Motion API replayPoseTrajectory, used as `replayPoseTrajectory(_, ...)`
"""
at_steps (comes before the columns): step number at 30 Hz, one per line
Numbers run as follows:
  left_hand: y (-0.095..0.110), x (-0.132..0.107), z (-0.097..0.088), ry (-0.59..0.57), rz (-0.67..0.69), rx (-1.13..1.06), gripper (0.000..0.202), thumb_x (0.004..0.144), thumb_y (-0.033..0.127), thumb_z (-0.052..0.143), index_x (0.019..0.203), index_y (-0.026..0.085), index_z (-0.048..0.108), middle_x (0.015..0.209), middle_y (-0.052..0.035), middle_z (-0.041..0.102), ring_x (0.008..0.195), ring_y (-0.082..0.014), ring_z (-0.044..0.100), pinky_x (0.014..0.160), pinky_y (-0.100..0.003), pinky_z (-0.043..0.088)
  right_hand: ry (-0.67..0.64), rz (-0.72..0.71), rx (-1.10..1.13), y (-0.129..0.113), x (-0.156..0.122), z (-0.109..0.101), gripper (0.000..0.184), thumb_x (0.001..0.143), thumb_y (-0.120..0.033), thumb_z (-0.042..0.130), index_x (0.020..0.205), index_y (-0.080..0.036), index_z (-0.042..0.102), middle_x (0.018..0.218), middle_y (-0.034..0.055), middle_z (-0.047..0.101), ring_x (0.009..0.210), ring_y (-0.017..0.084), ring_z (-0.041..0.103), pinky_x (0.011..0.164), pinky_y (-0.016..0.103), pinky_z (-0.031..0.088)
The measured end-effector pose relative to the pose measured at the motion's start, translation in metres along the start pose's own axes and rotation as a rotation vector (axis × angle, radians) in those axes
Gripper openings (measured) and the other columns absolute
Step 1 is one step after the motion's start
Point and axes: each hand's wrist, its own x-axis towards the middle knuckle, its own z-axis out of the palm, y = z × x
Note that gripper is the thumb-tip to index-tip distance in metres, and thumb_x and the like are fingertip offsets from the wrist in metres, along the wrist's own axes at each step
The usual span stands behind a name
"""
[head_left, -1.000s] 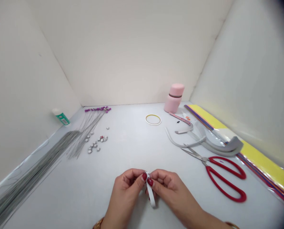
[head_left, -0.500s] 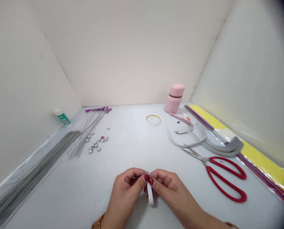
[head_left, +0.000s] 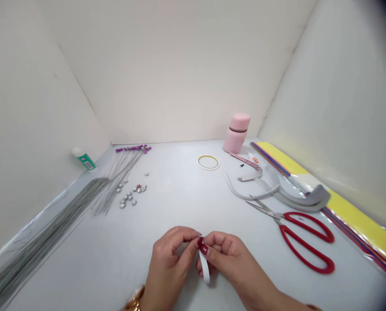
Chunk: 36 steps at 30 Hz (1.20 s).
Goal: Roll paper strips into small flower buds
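Observation:
Low in the middle of the head view, my left hand (head_left: 170,255) and my right hand (head_left: 225,255) meet fingertip to fingertip. Both pinch the top end of a narrow white paper strip (head_left: 205,270), which hangs down between them in a curve just above the white table (head_left: 180,194). Thumb and forefinger of each hand are pressed together on the strip. Red scissors (head_left: 305,237) lie shut to the right of my right hand.
A bundle of thin grey wires (head_left: 50,233) runs along the left. Small silver folded pieces (head_left: 131,194) and purple-tipped wires (head_left: 133,149) lie beyond. A tape ring (head_left: 208,162), pink bottle (head_left: 236,133), curled grey strips (head_left: 290,194), coloured paper sheets (head_left: 358,224) and a glue bottle (head_left: 83,158) stand around.
Both hands have shifted slightly toward me and rolled a little. The strip's hanging end has moved with them. Nothing else on the table has moved.

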Motion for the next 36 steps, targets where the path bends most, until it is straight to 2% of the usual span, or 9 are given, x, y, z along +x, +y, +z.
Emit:
replayPoseTrajectory(4,0.001,0.002,-0.006,-0.051,0.214,0.169,0.015,0.078,0.012,0.053,0.080,0.020,0.066,0.073,-0.0052,0.068,0.069,-0.0172,0.060,0.066,-0.026,0.046,0.000,-0.037,0.018,-0.007,-0.001,0.003,0.037,0.073,-0.046,0.058,0.064,-0.011,0.060,0.052,0.0001,0.055,0.049,0.009,0.047,0.051,0.019,0.033)
replayPoseTrajectory(8,0.001,0.002,-0.009,-0.156,0.256,0.200,0.022,0.080,0.010,0.050,0.091,0.020,0.066,0.084,-0.0068,0.069,0.078,-0.0179,0.060,0.072,-0.027,0.045,0.026,-0.048,0.044,-0.008,0.000,0.001,0.039,0.073,-0.048,0.058,0.060,-0.012,0.059,0.049,-0.0012,0.052,0.048,0.008,0.045,0.050,0.019,0.033)
replayPoseTrajectory(11,0.002,0.003,-0.009,-0.199,0.162,0.113,0.023,0.081,0.014,0.049,0.095,0.020,0.066,0.094,-0.0086,0.068,0.088,-0.0199,0.060,0.080,-0.029,0.044,0.030,-0.053,0.061,-0.007,0.001,-0.004,0.034,0.073,-0.045,0.060,0.065,-0.012,0.061,0.053,-0.0008,0.055,0.050,0.008,0.047,0.052,0.019,0.033)
replayPoseTrajectory(17,0.004,0.006,-0.003,-0.154,-0.194,-0.246,0.019,0.083,0.027,0.049,0.084,0.015,0.065,0.072,-0.0053,0.065,0.066,-0.0158,0.059,0.065,-0.025,0.048,0.025,-0.079,-0.036,-0.005,0.003,-0.006,0.033,0.075,-0.044,0.058,0.072,-0.011,0.063,0.060,0.0023,0.060,0.054,0.009,0.049,0.055,0.021,0.036)
replayPoseTrajectory(19,0.003,0.006,-0.002,-0.149,-0.213,-0.266,0.017,0.081,0.027,0.052,0.080,0.014,0.064,0.073,-0.0057,0.064,0.068,-0.0161,0.059,0.066,-0.026,0.047,0.028,-0.088,-0.067,-0.006,0.003,-0.005,0.034,0.073,-0.046,0.059,0.070,-0.012,0.063,0.056,0.0007,0.058,0.053,0.010,0.049,0.054,0.021,0.037)
replayPoseTrajectory(23,0.002,0.006,-0.003,-0.138,-0.158,-0.197,0.014,0.078,0.024,0.056,0.074,0.015,0.065,0.074,-0.0055,0.062,0.070,-0.0167,0.059,0.066,-0.026,0.046,0.024,-0.088,-0.102,-0.007,0.003,-0.005,0.037,0.069,-0.049,0.062,0.065,-0.013,0.061,0.051,-0.0018,0.054,0.050,0.010,0.048,0.052,0.021,0.037)
replayPoseTrajectory(26,0.002,0.006,-0.003,-0.102,-0.153,-0.196,0.012,0.076,0.023,0.058,0.071,0.015,0.065,0.073,-0.0046,0.062,0.069,-0.0162,0.058,0.065,-0.025,0.046,0.042,-0.083,-0.111,-0.006,0.004,-0.006,0.037,0.070,-0.050,0.060,0.064,-0.013,0.060,0.051,-0.0019,0.053,0.049,0.009,0.046,0.051,0.020,0.036)
replayPoseTrajectory(31,0.000,0.006,0.005,-0.114,-0.364,-0.483,0.016,0.076,0.028,0.058,0.068,0.015,0.059,0.054,-0.0003,0.061,0.054,-0.0148,0.059,0.057,-0.026,0.046,0.016,-0.062,-0.059,-0.003,0.005,-0.006,0.032,0.072,-0.045,0.061,0.068,-0.013,0.059,0.053,-0.0017,0.054,0.049,0.008,0.043,0.051,0.020,0.032)
replayPoseTrajectory(36,-0.002,0.005,0.011,-0.095,-0.443,-0.631,0.020,0.073,0.030,0.063,0.065,0.013,0.056,0.050,-0.0017,0.062,0.050,-0.0149,0.059,0.054,-0.026,0.044,-0.009,-0.068,-0.041,-0.002,0.005,-0.006,0.028,0.076,-0.039,0.059,0.070,-0.012,0.058,0.055,-0.0011,0.055,0.050,0.008,0.041,0.052,0.020,0.030)
